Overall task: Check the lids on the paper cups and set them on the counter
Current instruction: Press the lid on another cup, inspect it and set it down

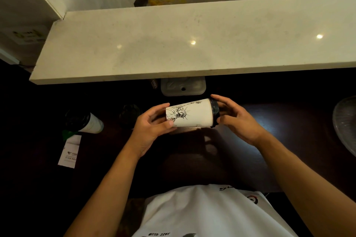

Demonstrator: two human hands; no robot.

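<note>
A white paper cup (189, 113) printed with a Statue of Liberty drawing lies on its side in the air, held between both hands just in front of the near edge of the pale stone worktop (173, 44). The left hand (152, 129) cups its base end, fingers curled over the top and thumb pressed against the lower wall. The right hand (236, 119) grips the other end, its fingers wrapped around the black lid (215, 111), which sits on the cup's mouth and points away from the left hand. Below the held cup is a dark lower surface (192, 159). To the left of the held cup, on that dark surface, stands a second cup with a black lid (84, 121), and between it and the left hand a dim dark-lidded cup (130, 115) can just be made out. A white paper slip (70, 152) lies just in front of the second cup. A pale moulded box (183, 86) sits under the worktop's edge, just behind the held cup.
</note>
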